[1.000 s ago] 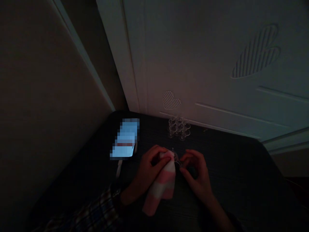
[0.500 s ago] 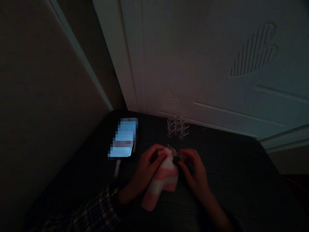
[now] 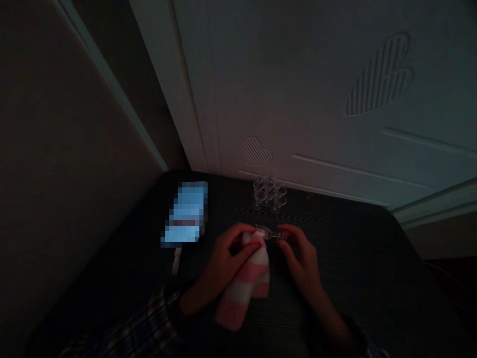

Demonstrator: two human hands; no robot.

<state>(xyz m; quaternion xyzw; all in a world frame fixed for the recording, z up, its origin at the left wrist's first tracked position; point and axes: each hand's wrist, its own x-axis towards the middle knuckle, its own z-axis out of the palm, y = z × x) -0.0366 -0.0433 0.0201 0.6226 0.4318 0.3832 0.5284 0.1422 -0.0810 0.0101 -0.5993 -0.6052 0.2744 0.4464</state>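
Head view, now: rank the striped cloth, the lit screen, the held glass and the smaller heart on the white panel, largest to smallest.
1. Striped cloth
2. Lit screen
3. Smaller heart
4. Held glass, partly covered, so only its visible part is ranked

On the dark table beneath my fingers, a cluster of small clear glasses stands just beyond my fingertips toward the far edge, while a lit phone lies to their left with a white cable near its lower end.
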